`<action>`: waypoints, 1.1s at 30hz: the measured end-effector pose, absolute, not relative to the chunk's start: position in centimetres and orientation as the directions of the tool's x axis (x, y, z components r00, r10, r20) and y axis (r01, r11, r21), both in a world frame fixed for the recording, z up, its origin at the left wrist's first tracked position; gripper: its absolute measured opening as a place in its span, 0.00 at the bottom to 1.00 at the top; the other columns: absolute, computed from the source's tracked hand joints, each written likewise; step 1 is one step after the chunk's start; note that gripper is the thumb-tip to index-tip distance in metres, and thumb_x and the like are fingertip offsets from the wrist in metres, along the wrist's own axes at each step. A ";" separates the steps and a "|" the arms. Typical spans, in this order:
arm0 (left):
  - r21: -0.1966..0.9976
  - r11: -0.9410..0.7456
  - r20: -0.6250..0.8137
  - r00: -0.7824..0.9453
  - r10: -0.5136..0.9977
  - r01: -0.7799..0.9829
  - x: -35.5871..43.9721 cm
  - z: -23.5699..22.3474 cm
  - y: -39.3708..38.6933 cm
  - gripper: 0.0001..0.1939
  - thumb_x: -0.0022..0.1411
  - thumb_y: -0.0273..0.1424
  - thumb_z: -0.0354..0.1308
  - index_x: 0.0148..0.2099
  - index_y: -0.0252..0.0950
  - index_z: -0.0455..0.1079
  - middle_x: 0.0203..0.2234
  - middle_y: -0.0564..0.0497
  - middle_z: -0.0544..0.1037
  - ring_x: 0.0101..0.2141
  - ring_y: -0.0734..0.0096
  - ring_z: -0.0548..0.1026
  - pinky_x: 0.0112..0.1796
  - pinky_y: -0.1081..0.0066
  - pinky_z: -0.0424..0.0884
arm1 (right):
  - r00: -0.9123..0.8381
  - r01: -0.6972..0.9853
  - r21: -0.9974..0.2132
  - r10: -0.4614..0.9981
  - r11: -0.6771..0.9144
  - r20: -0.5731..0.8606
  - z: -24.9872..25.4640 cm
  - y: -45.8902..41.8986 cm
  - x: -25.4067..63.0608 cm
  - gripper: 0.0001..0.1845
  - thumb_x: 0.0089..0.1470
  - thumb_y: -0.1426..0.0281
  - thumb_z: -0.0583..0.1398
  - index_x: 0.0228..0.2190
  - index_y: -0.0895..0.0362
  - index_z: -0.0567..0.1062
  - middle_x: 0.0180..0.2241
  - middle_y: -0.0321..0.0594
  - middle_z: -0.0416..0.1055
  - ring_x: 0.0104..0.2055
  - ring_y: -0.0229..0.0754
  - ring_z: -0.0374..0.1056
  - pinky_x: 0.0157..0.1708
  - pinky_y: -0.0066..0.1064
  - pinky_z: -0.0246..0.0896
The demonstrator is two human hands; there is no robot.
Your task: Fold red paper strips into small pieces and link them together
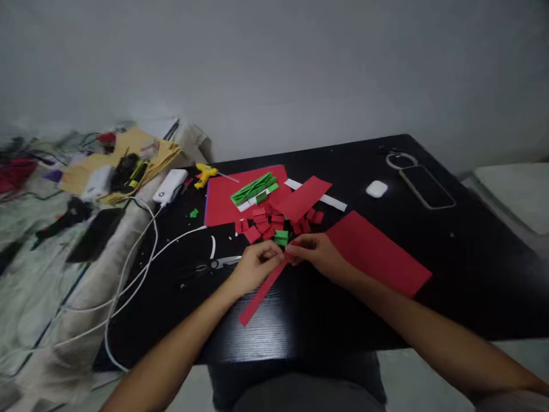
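Red strip [262, 293] in both hands [254, 267] [316, 252]

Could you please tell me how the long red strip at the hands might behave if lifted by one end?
The red strip looks like thin paper, so it is probably very light. Being long and narrow, it would likely bend easily, though it runs fairly straight below the left hand. Lying flat, it would probably slide on the black table rather than roll.

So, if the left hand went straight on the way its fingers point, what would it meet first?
Probably the right hand, just ahead at the same red paper strip, though depth is unclear.
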State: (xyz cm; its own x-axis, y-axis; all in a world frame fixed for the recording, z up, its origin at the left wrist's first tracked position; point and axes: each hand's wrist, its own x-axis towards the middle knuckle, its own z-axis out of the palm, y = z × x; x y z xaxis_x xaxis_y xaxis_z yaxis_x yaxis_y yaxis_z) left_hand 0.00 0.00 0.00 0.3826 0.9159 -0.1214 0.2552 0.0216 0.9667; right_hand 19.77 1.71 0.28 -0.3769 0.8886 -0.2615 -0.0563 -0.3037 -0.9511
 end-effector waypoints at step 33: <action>0.941 0.324 -0.337 0.362 0.869 0.097 -0.2 0.7 0.4 0.18 0.61 0.44 0.62 0.37 0.32 0.72 0.29 0.49 0.79 0.20 0.78 0.74 0.18 0.80 0.70 | -0.435 -0.104 -0.892 0.826 -0.441 -0.358 -0.6 1.6 19.5 0.23 0.44 0.54 0.71 0.28 0.63 0.80 0.27 0.43 0.78 0.26 0.38 0.75 0.32 0.33 0.74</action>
State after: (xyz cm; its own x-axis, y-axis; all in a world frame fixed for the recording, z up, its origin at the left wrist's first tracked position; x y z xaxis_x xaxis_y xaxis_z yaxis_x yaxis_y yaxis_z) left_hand -0.22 0.38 0.69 0.3621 0.8690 -0.3372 0.0974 0.3245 0.9409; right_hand 19.55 1.60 -0.57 -0.4352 0.8261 -0.3578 -0.1035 -0.4408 -0.8916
